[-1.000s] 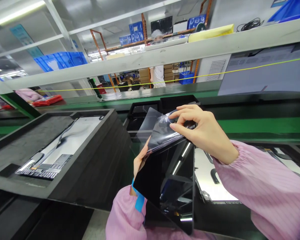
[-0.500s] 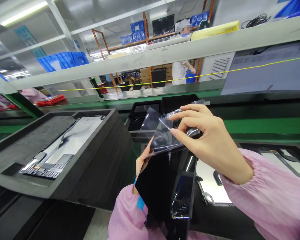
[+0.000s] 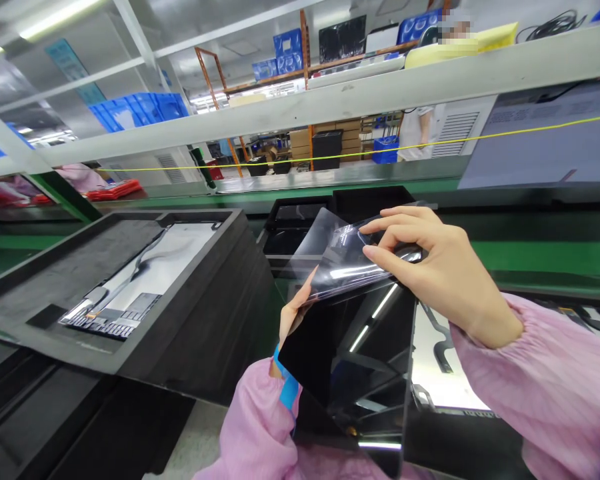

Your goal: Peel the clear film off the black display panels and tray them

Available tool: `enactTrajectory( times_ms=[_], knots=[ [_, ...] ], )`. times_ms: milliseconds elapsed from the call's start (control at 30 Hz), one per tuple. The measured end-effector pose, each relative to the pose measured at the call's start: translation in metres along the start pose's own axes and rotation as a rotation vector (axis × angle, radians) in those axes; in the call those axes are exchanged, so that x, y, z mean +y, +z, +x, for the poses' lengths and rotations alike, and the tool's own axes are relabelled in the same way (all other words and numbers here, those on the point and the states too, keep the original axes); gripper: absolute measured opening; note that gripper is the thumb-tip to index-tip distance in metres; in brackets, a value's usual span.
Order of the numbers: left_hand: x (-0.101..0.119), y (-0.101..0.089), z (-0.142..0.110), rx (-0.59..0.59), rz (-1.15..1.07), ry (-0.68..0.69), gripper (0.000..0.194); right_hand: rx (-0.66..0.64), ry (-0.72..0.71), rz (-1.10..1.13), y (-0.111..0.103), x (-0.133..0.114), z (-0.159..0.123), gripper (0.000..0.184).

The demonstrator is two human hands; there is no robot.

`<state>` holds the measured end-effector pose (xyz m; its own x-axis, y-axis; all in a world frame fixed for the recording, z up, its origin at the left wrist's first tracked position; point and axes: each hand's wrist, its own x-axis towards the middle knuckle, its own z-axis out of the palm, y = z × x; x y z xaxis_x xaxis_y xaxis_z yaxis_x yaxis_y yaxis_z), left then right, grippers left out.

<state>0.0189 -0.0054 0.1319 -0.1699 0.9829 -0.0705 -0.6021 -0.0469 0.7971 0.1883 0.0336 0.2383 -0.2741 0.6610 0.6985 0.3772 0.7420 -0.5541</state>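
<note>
My left hand (image 3: 293,312) grips the left edge of a glossy black display panel (image 3: 340,360), tilted in front of me. The fingers behind the panel are hidden. A blue band (image 3: 287,387) circles my left wrist. Over the panel's upper end a clear protective film (image 3: 345,257) is curled back, bright with reflections. My right hand (image 3: 437,270) pinches this film between thumb and fingertips, above the panel's top right. Beneath the right forearm lies a white-backed panel with a dark flex cable (image 3: 443,350), partly covered by my sleeve.
At left stands a stack of black foam trays (image 3: 200,300), with a silver-white panel (image 3: 147,277) in the top one. Smaller black trays (image 3: 300,207) sit behind my hands. A white rail (image 3: 300,113) and a yellow cord (image 3: 330,157) cross ahead. A person (image 3: 416,133) stands beyond.
The view has shifted, so most things sit farther right or left in frame. The panel has tilted and shows different reflections. The right hand still pinches the film, which remains curled back.
</note>
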Motion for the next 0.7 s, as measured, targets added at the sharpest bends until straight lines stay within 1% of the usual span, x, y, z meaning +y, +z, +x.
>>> enactTrajectory(
  times_ms=[100, 200, 267, 333, 433, 533, 633, 700],
  knots=[
    [0.013, 0.003, -0.01, 0.012, 0.05, 0.054, 0.034, -0.032, 0.031, 0.094, 0.0, 0.014, -0.001, 0.025],
    [0.029, 0.009, -0.025, 0.049, 0.12, 0.15, 0.036, -0.063, 0.069, 0.266, 0.004, 0.035, -0.004, 0.029],
    [0.037, 0.013, -0.034, 0.072, 0.181, 0.16, 0.036, -0.067, 0.09, 0.362, 0.008, 0.047, -0.006, 0.031],
    [0.041, 0.016, -0.04, 0.09, 0.241, 0.14, 0.04, -0.059, 0.109, 0.416, 0.012, 0.054, -0.007, 0.032],
    [0.043, 0.018, -0.042, 0.139, 0.282, 0.126, 0.043, -0.049, 0.139, 0.444, 0.016, 0.056, -0.006, 0.034],
    [0.042, 0.017, -0.042, 0.186, 0.258, 0.123, 0.045, -0.063, 0.155, 0.465, 0.018, 0.055, -0.004, 0.037],
    [0.042, 0.018, -0.042, 0.154, 0.268, 0.141, 0.044, -0.068, 0.165, 0.489, 0.02, 0.055, -0.003, 0.035],
    [0.044, 0.016, -0.042, 0.17, 0.314, 0.128, 0.044, -0.06, 0.185, 0.5, 0.02, 0.052, -0.003, 0.034]
  ],
)
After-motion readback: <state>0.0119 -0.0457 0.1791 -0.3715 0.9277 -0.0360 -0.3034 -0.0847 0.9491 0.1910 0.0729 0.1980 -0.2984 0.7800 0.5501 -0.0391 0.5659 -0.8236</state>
